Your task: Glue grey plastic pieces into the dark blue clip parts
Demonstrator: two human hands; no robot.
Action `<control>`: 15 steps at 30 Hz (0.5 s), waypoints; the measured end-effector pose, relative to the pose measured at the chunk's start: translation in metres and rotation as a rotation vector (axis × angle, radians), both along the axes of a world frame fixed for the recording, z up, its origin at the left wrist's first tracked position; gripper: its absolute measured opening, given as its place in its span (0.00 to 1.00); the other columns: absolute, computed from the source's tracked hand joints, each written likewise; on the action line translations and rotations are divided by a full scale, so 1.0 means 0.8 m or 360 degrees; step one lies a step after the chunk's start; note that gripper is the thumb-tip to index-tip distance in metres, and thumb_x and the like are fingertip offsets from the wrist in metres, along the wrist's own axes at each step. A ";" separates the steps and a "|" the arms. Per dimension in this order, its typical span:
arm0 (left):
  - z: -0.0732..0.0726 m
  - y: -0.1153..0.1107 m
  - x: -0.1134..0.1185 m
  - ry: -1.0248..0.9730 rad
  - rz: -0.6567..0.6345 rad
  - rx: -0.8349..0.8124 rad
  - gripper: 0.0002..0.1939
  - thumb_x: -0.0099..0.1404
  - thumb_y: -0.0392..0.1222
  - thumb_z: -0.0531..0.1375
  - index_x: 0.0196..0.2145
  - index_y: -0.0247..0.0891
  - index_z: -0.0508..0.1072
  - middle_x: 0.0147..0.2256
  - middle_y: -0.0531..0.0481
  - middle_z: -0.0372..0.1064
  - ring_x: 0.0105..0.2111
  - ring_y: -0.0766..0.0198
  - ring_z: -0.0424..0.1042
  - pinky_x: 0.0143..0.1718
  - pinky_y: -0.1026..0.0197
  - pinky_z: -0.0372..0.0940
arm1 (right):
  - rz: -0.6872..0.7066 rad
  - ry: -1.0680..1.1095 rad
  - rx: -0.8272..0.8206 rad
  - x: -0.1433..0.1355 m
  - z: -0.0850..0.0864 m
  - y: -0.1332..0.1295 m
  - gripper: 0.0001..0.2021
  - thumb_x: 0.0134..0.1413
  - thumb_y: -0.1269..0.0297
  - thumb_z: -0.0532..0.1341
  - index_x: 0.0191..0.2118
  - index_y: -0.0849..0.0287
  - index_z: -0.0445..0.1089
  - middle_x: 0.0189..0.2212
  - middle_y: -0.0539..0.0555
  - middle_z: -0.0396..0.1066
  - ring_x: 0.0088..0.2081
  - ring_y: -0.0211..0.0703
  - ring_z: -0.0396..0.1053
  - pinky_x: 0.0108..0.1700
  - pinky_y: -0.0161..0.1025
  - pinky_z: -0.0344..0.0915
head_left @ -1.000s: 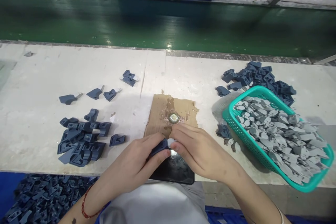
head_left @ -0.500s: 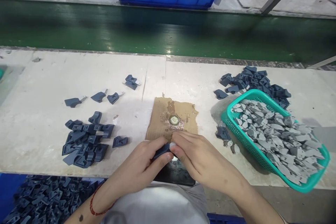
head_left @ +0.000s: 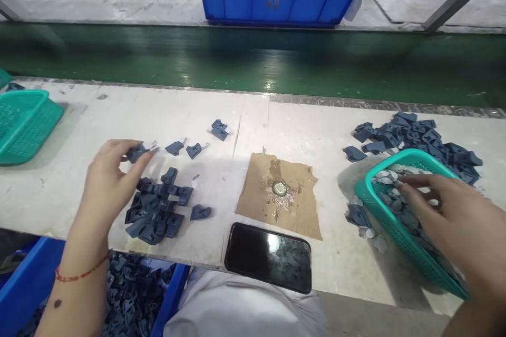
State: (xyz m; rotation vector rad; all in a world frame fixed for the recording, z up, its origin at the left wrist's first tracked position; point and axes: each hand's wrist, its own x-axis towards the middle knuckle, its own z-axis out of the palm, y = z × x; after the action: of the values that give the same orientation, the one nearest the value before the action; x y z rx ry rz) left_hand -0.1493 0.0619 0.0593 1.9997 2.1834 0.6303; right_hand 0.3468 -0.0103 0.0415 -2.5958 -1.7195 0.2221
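At the left of the head view, my left hand [head_left: 114, 179] pinches a dark blue-grey plastic piece [head_left: 136, 152] with a pale tab sticking out. It is held just above the white table, behind a pile of similar blue-grey pieces [head_left: 152, 210]. Over on the right, my right hand [head_left: 446, 205] reaches into a green basket [head_left: 411, 245] full of small light-grey plastic pieces [head_left: 385, 178]. Its thumb and forefinger close at the tips on what looks like one of these grey pieces. Part of the basket's contents is hidden behind this hand.
Brown cardboard [head_left: 256, 189] with a small round metal object [head_left: 280, 188] lies mid-table, a phone [head_left: 269, 258] in front. More blue-grey pieces [head_left: 419, 134] are heaped behind the basket. Another green basket [head_left: 29, 131] stands far left; a blue crate [head_left: 280, 2] sits beyond the green belt [head_left: 245, 58].
My hands were together over the phone and have moved apart. The left carried the blue-grey piece leftward; the right went to the green basket. The view has shifted left.
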 end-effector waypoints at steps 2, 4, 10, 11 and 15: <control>-0.011 0.016 -0.029 0.0140 0.0080 -0.0073 0.18 0.68 0.49 0.58 0.47 0.33 0.75 0.49 0.38 0.71 0.49 0.48 0.70 0.54 0.47 0.66 | 0.0040 0.0004 -0.0223 0.020 -0.012 0.004 0.18 0.62 0.47 0.54 0.47 0.53 0.71 0.41 0.66 0.76 0.35 0.59 0.72 0.32 0.48 0.65; -0.020 0.023 -0.043 0.0169 0.0084 -0.0129 0.19 0.66 0.48 0.58 0.48 0.31 0.76 0.48 0.35 0.72 0.51 0.44 0.70 0.55 0.43 0.65 | -0.0019 -0.0026 -0.0406 0.022 -0.019 0.008 0.19 0.62 0.46 0.53 0.48 0.53 0.68 0.36 0.64 0.76 0.33 0.60 0.73 0.29 0.48 0.66; -0.020 -0.002 -0.020 0.0204 0.0003 -0.0019 0.24 0.69 0.53 0.53 0.51 0.33 0.75 0.51 0.35 0.71 0.49 0.44 0.70 0.63 0.40 0.55 | -0.0101 0.0042 -0.0422 0.000 -0.022 0.019 0.14 0.59 0.54 0.55 0.48 0.50 0.67 0.39 0.58 0.79 0.33 0.57 0.75 0.30 0.44 0.66; -0.017 -0.007 -0.014 0.0207 -0.0062 -0.0030 0.23 0.70 0.54 0.53 0.50 0.35 0.75 0.50 0.38 0.73 0.47 0.45 0.71 0.60 0.43 0.58 | -0.0116 0.0053 -0.0408 -0.001 -0.022 0.020 0.14 0.58 0.54 0.56 0.47 0.51 0.68 0.38 0.58 0.79 0.34 0.57 0.75 0.30 0.44 0.66; -0.007 -0.015 0.007 0.0229 -0.0257 -0.0323 0.21 0.70 0.58 0.55 0.47 0.41 0.74 0.44 0.44 0.76 0.46 0.46 0.72 0.46 0.52 0.65 | -0.0135 0.0014 -0.0319 -0.005 -0.017 0.020 0.14 0.57 0.56 0.56 0.44 0.53 0.73 0.32 0.59 0.79 0.32 0.58 0.75 0.31 0.45 0.66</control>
State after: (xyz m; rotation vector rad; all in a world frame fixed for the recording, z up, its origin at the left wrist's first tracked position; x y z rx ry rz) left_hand -0.1434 0.0496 0.0536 2.1409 2.0365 0.2414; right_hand 0.3429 0.0057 0.0280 -2.7942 -1.6598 0.4241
